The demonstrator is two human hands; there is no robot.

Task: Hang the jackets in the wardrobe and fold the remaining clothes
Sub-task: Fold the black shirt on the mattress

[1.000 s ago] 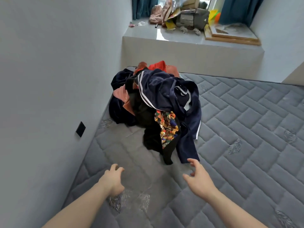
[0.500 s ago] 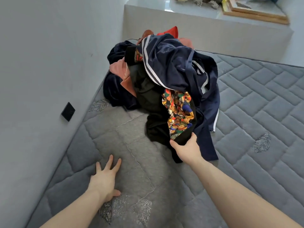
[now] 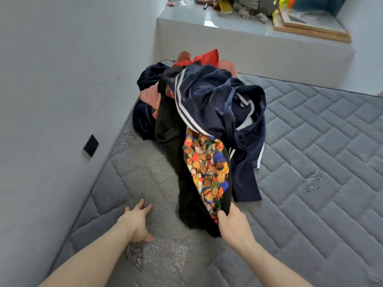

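Note:
A heap of clothes lies on the grey quilted mattress (image 3: 310, 158) by the left wall. On top is a navy velvet jacket (image 3: 209, 100) with white stripes. Under it a black garment with a colourful bear-print lining (image 3: 207, 170) stretches toward me. Pink cloth (image 3: 148, 96) and red cloth (image 3: 207, 58) show at the back of the heap. My right hand (image 3: 232, 222) grips the near edge of the black bear-print garment. My left hand (image 3: 137, 222) rests flat on the mattress, fingers spread, holding nothing.
A grey wall (image 3: 62, 79) with a black switch plate (image 3: 90, 145) runs along the left. Behind the heap rises a pale ledge (image 3: 238, 44) cluttered with bags, papers and a wooden frame (image 3: 310, 32). The mattress extends to the right.
My right hand reached the heap, gripped the black bear-print garment and has drawn it toward me. My left hand went down flat onto the mattress.

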